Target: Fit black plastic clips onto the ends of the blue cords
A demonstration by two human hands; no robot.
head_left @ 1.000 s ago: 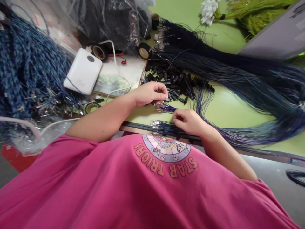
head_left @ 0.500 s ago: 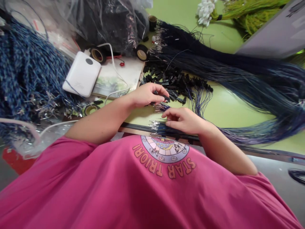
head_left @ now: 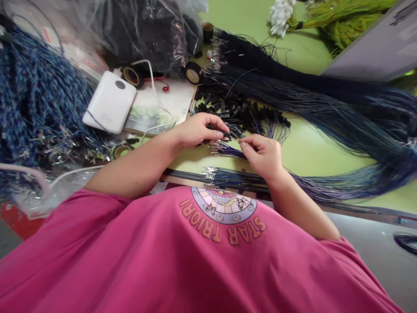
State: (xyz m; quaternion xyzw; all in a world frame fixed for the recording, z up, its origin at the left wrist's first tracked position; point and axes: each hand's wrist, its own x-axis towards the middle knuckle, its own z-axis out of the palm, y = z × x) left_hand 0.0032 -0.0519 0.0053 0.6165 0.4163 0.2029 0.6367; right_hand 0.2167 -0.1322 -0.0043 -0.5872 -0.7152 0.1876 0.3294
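My left hand (head_left: 197,130) is closed on a small black connector housing (head_left: 226,134) between thumb and fingers. Just right of it, my right hand (head_left: 264,156) pinches a thin wire, its metal tip (head_left: 240,140) pointing at the housing; whether they touch I cannot tell. Behind both hands lies a pile of black connector housings (head_left: 236,108), some with blue wires attached. A short bundle of blue wires (head_left: 228,150) with metal terminals lies below the hands. Closer to my body, a longer wire bundle (head_left: 234,176) runs to the right under my right wrist.
On the left are a white power bank (head_left: 110,102), a notebook (head_left: 153,111) and twisted blue wires (head_left: 42,95). Tape rolls (head_left: 194,73) stand near a plastic bag (head_left: 143,34). Dark wires (head_left: 293,87) stretch across the right, with yellow-green wires (head_left: 352,26) behind.
My right hand has moved up and away from the nearer wire bundle and closed into a pinch with a wire beside the housing. The left hand keeps its hold, nearly still.
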